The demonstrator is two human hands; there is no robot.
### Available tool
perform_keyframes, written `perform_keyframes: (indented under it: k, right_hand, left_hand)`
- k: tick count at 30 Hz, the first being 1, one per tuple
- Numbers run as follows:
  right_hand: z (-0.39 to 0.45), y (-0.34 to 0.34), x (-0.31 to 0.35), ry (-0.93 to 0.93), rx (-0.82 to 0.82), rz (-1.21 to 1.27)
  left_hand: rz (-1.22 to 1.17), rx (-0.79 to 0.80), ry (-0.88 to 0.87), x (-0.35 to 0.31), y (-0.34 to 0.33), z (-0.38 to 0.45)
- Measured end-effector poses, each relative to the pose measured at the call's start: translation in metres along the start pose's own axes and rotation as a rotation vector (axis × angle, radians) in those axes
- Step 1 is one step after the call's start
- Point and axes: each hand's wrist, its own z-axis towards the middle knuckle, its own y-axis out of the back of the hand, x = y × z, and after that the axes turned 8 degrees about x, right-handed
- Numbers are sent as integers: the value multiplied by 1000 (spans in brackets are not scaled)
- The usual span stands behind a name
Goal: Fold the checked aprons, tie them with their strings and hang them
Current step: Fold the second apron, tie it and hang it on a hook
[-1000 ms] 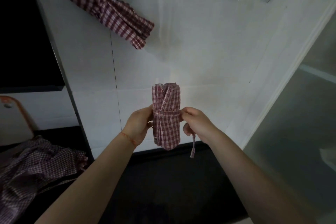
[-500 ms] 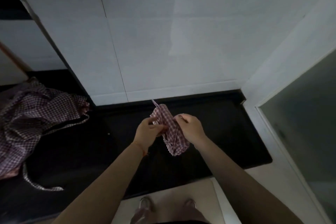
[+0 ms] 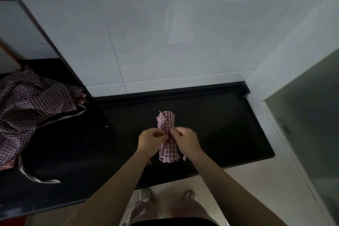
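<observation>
Right now we have the folded apron rolled into a narrow checked bundle and held up in the air over the black counter, its length running away from us, so both sides of its middle stay reachable. Our left hand curls in against the bundle's left side and our right hand against its right, fingertips meeting at the waist of the roll, where we pinch the string that crosses the cloth on a slant. We judge this is the tying step: both hands grip at the same spot because a knot needs the two ends drawn against each other while the roll is squeezed tight. Whether the knot is already closed we cannot tell; the fingers hide it. A short string tail hangs below our right wrist, loose, which suggests slack left to pull through.

Off to the left, a second apron lies crumpled and unfolded on the counter, one strap trailing toward the front edge, presumably waiting its turn. Behind the counter rises the pale tiled wall; no hooks show in this view, so hanging will mean lifting the bundle upward.
</observation>
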Motion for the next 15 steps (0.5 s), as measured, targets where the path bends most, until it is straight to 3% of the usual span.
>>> perform_keyframes:
  k: [5,9,15]
  right_hand:
    - [0,2,6,-19,120,-99]
    - [-5,6,14,7,149,-166]
    - [-3,13,23,78,164,-349]
  left_hand:
    - [220,20,-41,-7,-2,3]
    - [155,13,-154,-13,-1,3]
    - [115,152,-140,-11,3,6]
